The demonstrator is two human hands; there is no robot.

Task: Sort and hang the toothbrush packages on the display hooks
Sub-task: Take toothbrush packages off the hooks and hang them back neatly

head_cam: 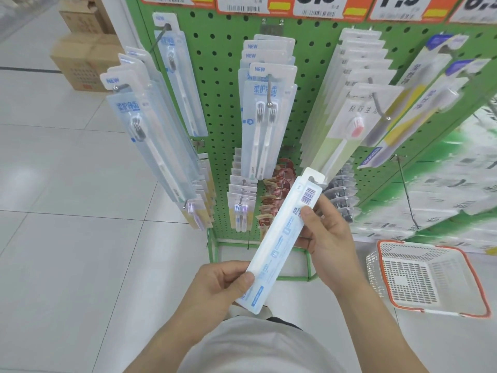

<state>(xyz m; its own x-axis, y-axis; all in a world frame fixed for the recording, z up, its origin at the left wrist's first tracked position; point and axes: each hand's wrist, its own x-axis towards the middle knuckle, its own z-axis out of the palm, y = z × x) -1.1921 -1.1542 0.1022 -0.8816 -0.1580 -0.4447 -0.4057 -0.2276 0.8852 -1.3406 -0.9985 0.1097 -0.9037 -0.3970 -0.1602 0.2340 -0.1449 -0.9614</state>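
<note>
I hold one long white-and-blue toothbrush package (279, 238) with its back side and barcode facing me, tilted up to the right in front of the green pegboard (215, 76). My left hand (220, 286) grips its lower end. My right hand (326, 238) pinches its upper part just below the barcode. On the pegboard hang rows of packages: a blue "NEW" row at the left hook (145, 125), a twin-brush row in the middle (265, 109), and a pale green row at the right (347, 125).
A white basket with an orange rim (427, 275) sits on the floor at the lower right. Cardboard boxes (83, 57) are stacked at the upper left. Smaller goods hang on lower hooks (240, 208). Price tags line the top of the board.
</note>
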